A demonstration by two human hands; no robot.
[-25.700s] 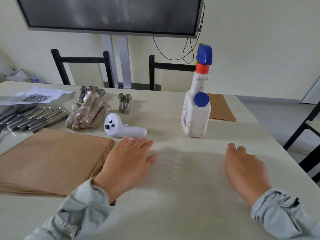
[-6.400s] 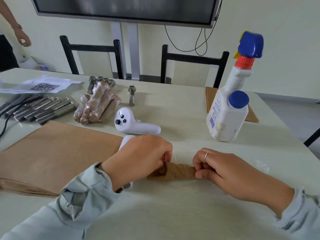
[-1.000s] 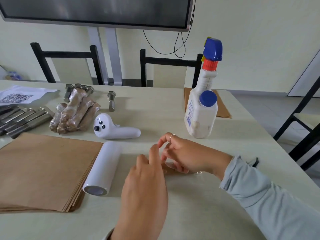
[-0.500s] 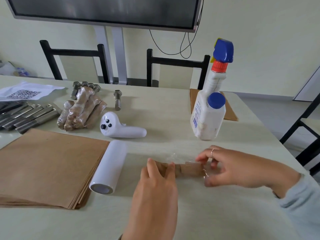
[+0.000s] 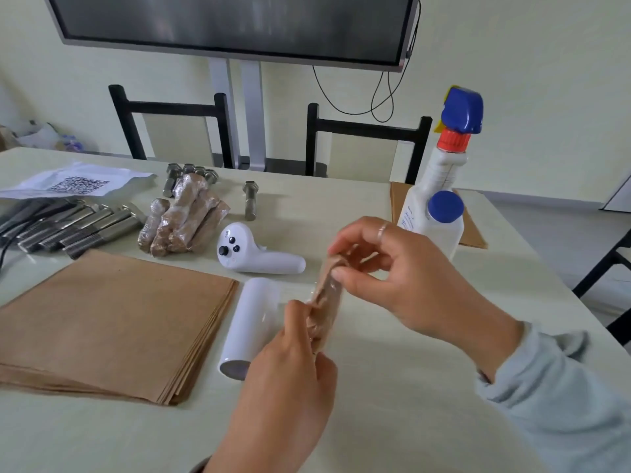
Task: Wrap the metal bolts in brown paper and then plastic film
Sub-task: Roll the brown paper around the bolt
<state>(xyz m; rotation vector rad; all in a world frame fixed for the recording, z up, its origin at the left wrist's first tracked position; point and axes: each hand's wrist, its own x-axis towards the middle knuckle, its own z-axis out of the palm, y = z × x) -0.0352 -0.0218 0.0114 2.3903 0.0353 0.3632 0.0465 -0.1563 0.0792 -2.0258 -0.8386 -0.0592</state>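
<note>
While both hands have it lifted off the table, the wrapped bolt sits tilted, long axis running from the near end low by the left hand up and away to the far end at the right hand. Left fingers curl around the lower end, right thumb and fingertips pinch the top end, so both are grasping it. You can see brown paper with shiny film over it, the metal itself is hidden.

Just left of it the white film roll lies on its side, open core end facing the camera, touching the edge of the brown paper stack. Further back there's a pile of finished wrapped bolts, one bare bolt lying beside them, and a row of long bolts at the far left. White controller sits between the pile and the roll. Spray bottle stands upright at right, cap on, contents can't be seen
</note>
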